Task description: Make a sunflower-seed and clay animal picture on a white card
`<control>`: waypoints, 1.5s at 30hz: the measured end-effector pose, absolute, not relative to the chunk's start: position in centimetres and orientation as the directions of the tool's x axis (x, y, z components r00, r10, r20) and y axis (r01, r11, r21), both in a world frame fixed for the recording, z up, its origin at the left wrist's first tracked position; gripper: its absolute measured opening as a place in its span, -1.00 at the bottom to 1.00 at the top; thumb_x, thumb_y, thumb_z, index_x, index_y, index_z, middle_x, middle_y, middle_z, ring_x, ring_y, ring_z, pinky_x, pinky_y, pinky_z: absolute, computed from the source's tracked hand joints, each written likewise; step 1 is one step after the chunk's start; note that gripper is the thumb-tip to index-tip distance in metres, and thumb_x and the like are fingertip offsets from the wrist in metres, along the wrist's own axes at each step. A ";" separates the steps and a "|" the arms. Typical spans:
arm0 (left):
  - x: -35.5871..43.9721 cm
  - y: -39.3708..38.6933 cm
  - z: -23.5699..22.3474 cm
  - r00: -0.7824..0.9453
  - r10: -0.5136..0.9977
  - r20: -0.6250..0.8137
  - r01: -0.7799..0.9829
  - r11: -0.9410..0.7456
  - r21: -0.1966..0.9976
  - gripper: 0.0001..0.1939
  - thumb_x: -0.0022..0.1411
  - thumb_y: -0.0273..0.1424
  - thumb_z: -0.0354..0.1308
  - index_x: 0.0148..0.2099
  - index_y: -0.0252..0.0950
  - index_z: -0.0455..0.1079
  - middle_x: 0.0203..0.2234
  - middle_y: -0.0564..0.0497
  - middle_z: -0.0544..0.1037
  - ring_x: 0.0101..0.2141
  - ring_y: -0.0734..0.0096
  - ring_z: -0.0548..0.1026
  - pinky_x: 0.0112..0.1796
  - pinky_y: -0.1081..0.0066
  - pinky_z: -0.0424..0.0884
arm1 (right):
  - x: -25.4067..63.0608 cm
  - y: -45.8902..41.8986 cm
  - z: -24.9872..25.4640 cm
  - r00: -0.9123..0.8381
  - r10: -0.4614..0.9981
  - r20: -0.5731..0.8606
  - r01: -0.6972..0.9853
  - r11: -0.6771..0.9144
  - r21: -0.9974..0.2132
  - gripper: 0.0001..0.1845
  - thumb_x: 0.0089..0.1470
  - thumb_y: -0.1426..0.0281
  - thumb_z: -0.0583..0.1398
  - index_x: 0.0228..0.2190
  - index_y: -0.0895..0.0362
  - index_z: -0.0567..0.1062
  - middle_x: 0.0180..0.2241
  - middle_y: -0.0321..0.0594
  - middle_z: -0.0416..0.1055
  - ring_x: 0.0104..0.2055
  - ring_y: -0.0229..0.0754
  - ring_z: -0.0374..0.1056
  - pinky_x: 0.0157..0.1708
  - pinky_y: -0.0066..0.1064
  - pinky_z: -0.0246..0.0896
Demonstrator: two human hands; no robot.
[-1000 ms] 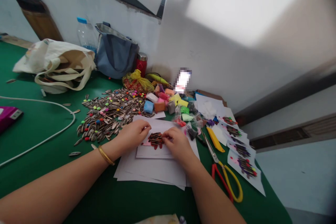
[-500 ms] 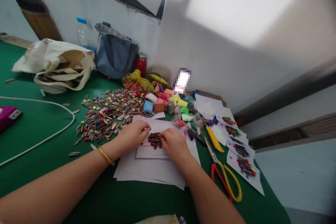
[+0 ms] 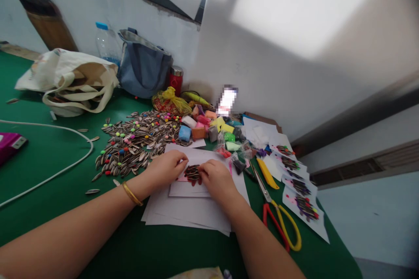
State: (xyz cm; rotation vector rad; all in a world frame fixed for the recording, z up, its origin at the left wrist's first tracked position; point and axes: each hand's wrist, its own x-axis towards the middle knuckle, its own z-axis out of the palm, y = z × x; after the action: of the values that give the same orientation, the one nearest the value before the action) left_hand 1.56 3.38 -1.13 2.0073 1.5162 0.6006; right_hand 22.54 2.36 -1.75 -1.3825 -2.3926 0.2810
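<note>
Sunflower seeds stuck in a dark reddish base form a small seed picture [image 3: 193, 174] on a white sheet, with pink at its left side. My right hand [image 3: 218, 178] has its fingers pinched together at the right edge of the seeds; its fingertips hide whatever is between them. On the other side, my left hand [image 3: 172, 166] is curled closed, thumb against forefinger, just above the picture's upper left. What it may hold is too small to see. More white paper [image 3: 196, 213] lies stacked beneath.
A heap of sunflower seeds [image 3: 140, 144] with coloured bits spreads at left. Behind are packets of coloured clay [image 3: 198, 133] and a phone [image 3: 227, 101]. At right lie scissors [image 3: 268, 198], a yellow cutter [image 3: 267, 173] and finished-looking seed pictures [image 3: 306, 207]. Bags [image 3: 144, 65] stand at the back.
Almost nothing differs. Both hands keep their places over the seed picture, with only a very slight shift of the fingers.
</note>
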 end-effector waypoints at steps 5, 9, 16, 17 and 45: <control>1.5 3.4 -1.2 0.253 0.967 0.033 0.679 -0.202 0.706 -0.69 0.25 -0.19 0.04 -0.21 -0.18 0.57 -0.25 -0.10 0.62 -0.21 0.09 0.50 -0.12 0.27 0.33 | 23.7 2.5 -1.4 -0.406 0.883 0.236 0.749 0.469 -0.468 -0.89 0.09 0.52 0.27 -0.33 0.11 0.59 -0.32 -0.22 0.50 -0.21 -0.15 0.39 -0.18 -0.35 0.25; 1.5 3.4 -1.2 0.268 0.963 0.029 0.707 -0.217 0.673 -0.68 0.28 -0.20 0.01 -0.20 -0.18 0.57 -0.23 -0.11 0.61 -0.19 0.09 0.50 -0.14 0.26 0.33 | 24.2 2.7 -1.3 -0.381 0.898 0.220 0.757 0.440 -0.482 -0.89 0.12 0.51 0.26 -0.32 0.11 0.61 -0.33 -0.20 0.50 -0.22 -0.15 0.40 -0.18 -0.35 0.25; 1.5 3.3 -1.2 0.252 0.967 0.028 0.677 -0.197 0.709 -0.70 0.26 -0.19 0.04 -0.24 -0.18 0.57 -0.27 -0.10 0.61 -0.22 0.08 0.50 -0.12 0.25 0.33 | 23.4 2.6 -1.8 -0.404 0.892 0.203 0.748 0.450 -0.488 -0.82 0.16 0.54 0.20 -0.35 0.09 0.61 -0.37 -0.24 0.49 -0.26 -0.20 0.39 -0.21 -0.39 0.25; 1.5 3.4 -1.2 0.246 0.969 0.027 0.665 -0.189 0.722 -0.70 0.25 -0.18 0.05 -0.25 -0.18 0.56 -0.27 -0.09 0.61 -0.22 0.08 0.49 -0.10 0.25 0.33 | 23.4 2.6 -1.9 -0.408 0.888 0.210 0.745 0.457 -0.485 -0.82 0.16 0.54 0.20 -0.35 0.09 0.61 -0.37 -0.24 0.49 -0.26 -0.20 0.38 -0.20 -0.38 0.25; 2.1 2.9 -0.7 0.155 0.986 -0.062 -0.006 0.064 0.998 -0.52 0.25 0.03 0.08 -0.10 -0.27 0.49 -0.14 -0.12 0.56 -0.09 0.10 0.49 -0.04 0.16 0.39 | 24.2 2.4 -1.5 -0.285 0.899 0.331 0.549 0.436 -0.713 -0.81 0.07 0.49 0.17 -0.32 0.11 0.60 -0.33 -0.20 0.57 -0.28 -0.17 0.44 -0.23 -0.36 0.32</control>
State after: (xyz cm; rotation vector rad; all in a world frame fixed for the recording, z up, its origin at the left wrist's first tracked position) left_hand 2.10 2.87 -0.72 1.2248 1.1160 1.0539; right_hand 24.17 2.42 -1.54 -1.2179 -1.9674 0.6171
